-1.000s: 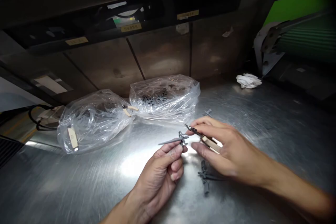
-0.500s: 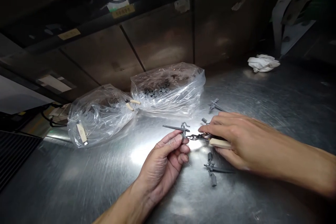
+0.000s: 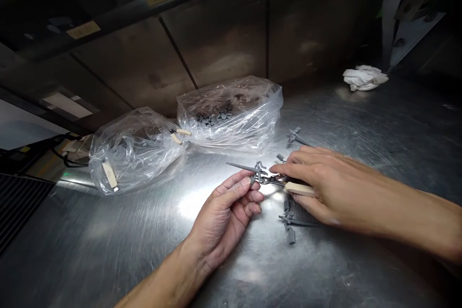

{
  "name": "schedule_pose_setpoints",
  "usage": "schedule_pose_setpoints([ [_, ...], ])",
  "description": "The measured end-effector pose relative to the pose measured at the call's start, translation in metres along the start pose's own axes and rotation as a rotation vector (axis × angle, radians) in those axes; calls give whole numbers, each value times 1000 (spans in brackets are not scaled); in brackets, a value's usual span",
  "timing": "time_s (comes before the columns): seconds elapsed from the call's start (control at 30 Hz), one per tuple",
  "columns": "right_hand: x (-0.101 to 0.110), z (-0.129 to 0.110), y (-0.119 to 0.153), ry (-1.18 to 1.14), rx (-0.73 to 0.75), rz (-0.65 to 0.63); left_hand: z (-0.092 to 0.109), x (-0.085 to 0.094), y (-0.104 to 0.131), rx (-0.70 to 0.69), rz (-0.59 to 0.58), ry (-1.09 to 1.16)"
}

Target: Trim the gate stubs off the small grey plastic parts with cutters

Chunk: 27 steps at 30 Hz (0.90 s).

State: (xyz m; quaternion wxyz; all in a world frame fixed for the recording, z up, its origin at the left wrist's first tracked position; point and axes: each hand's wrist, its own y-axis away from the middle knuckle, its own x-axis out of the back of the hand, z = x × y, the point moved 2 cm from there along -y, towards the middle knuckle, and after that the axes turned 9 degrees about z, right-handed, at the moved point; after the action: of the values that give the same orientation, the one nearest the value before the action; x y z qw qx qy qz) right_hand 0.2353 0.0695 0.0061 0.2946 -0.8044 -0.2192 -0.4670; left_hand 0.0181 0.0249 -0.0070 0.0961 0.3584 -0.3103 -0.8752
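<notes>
One left bag (image 3: 139,156), clear plastic, towards the far edge of the metal table (image 3: 108,260); contents unclear to me. A cream-coloured item (image 3: 109,175) shows at its left end. One right bag (image 3: 234,138), clear plastic, beside it, with small grey pieces (image 3: 212,118) inside. One cream-handled tool (image 3: 179,135) where the bags meet.

One grey branched part (image 3: 258,170), above the table, at the fingertips of my left hand (image 3: 224,214), thumb closed against fingers in a pinch. Long axis nearly level, across the view; thin spike pointing at the table's left edge and slightly towards the far one, branched end rightward.

One pair of pliers (image 3: 299,189) in my right hand (image 3: 328,183), fingers part-curled round the cream handles, nose at the part's branched end. One loose grey part (image 3: 289,221) nearer the table's near edge. One crumpled white cloth (image 3: 365,78) towards the far right corner.
</notes>
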Motion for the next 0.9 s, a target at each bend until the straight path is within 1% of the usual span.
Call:
schedule_pose_setpoints([
  [0.2, 0, 0, 1, 31, 68, 42, -2, 0, 1, -13, 24, -29],
  [0.33, 1, -2, 2, 54, 133, 73, -2, -1, 2, -9, 13, -11],
  [0.5, 1, -3, 1, 123, 211, 134, -2, -1, 2, 11, 30, 17],
  [0.67, -1, -4, 1, 152, 246, 139, -3, -2, 2, 35, 72, 20],
  [0.73, -2, -3, 2, 144, 244, 139, -2, -2, 3, 36, 83, 21],
  [0.8, -1, -1, 2, 121, 209, 120, -1, -3, 3, 35, 80, 27],
  [0.9, 6, 3, 1, 97, 83, 77, 1, -3, 1, 30, 86, 26],
])
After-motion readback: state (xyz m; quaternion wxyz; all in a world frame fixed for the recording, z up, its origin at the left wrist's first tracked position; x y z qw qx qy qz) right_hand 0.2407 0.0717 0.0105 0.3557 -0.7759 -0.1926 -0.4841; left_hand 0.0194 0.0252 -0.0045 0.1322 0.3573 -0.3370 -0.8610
